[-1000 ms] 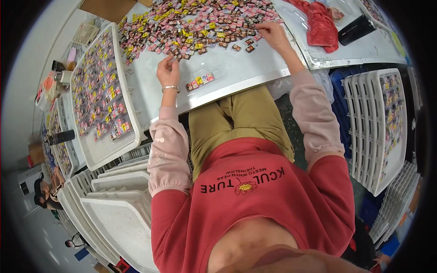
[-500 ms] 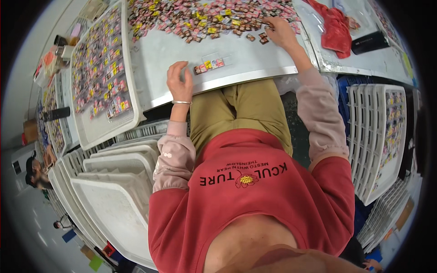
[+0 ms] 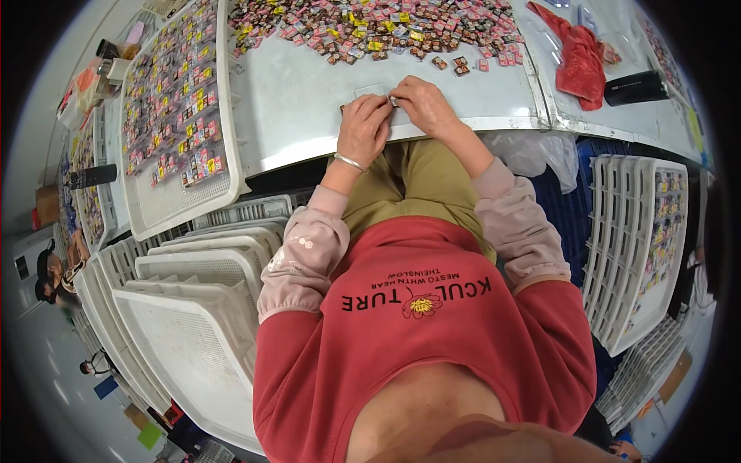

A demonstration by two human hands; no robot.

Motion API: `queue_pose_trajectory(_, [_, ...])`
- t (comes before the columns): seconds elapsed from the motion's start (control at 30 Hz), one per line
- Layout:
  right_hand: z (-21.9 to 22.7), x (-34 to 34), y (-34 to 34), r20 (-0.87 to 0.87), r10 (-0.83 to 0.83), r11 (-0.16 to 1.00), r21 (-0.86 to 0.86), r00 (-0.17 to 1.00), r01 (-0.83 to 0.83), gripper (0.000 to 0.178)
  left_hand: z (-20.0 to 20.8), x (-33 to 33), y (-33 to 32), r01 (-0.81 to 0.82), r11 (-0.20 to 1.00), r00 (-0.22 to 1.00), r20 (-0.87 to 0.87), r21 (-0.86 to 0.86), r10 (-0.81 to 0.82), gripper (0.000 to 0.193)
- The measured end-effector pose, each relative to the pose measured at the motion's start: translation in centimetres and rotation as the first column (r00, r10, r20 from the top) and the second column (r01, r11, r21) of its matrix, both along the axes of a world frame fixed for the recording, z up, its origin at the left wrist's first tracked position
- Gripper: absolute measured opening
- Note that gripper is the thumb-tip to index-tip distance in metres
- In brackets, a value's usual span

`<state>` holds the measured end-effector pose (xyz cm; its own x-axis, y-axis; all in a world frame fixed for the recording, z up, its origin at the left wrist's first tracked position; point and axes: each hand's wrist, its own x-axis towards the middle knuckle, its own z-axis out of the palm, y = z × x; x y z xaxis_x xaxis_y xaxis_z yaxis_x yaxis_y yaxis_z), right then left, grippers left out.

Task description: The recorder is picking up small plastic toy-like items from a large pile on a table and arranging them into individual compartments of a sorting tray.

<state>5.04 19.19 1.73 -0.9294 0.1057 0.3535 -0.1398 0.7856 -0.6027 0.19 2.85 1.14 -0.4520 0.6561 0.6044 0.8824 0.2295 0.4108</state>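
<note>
Clear plastic case (image 3: 369,90) lies on the white table (image 3: 293,108) right at the hands, mostly covered by them; only a thin transparent panel shows just beyond the left fingertips. The left hand (image 3: 363,127), with a metal bangle (image 3: 350,163) around its wrist, bends its fingers down over the case, probably to keep it from sliding; how firmly they grip, I cannot tell from where I stand. The right hand (image 3: 422,106) meets it from the other side, thumb and forefinger pinched narrow on a small piece (image 3: 393,101), too covered to make out in detail. Both sets of fingertips nearly touch, which seems to suit such fine handling.

Ahead of the right hand, a few stray squares (image 3: 461,66) lie apart from the rest. Farther ahead of both hands spreads a broad heap of loose pieces (image 3: 370,35) in pink, brown and yellow, seemingly kept within arm's reach. Left of the hands, a white tray (image 3: 150,210) carries rows of filled cases (image 3: 204,164), perhaps spaced so that each stays easy to lift. Well to the right are a red bundle (image 3: 580,69) and a black cylinder (image 3: 637,89). Behind the hands, lower down, stacked trays (image 3: 177,339) stand to the left, nested presumably to save room.
</note>
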Motion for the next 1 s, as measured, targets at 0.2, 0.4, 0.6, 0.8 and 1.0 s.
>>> queue_pose_trajectory(0.2, [0.2, 0.7, -0.8, -0.093, 0.025, 0.99, 0.138, 0.995, -0.012, 0.014, 0.7, 0.9, -0.3, -0.076, 0.995, 0.997, 0.001, -0.069, 0.077, 0.029])
queue_pose_trajectory(0.4, [0.6, -0.1, 7.7, 0.095, -0.11, 0.871, -0.47, 0.989, 0.142, 0.016, 0.8, 0.8, 0.0, -0.081, 0.993, 0.997, -0.01, -0.083, 0.081, 0.029])
queue_pose_trajectory(0.6, [1.9, -2.3, 10.9, -0.229, -0.287, 0.948, 0.073, 0.93, 0.31, 0.016, 0.6, 0.5, -0.4, -0.076, 0.997, 0.996, 0.045, 0.002, 0.076, 0.029])
queue_pose_trajectory(0.8, [3.3, -3.7, 14.8, -0.102, -0.382, 0.913, -0.197, 0.919, 0.358, 0.016, 1.3, 0.2, -2.9, -0.305, 0.952, 0.952, -0.002, -0.003, 0.305, 0.03])
queue_pose_trajectory(1.0, [2.5, -11.6, 10.4, -0.112, -0.127, 0.989, 0.061, 0.986, 0.135, 0.028, 0.4, 0.0, -3.1, -0.407, 0.914, 0.911, 0.072, -0.007, 0.406, 0.029])
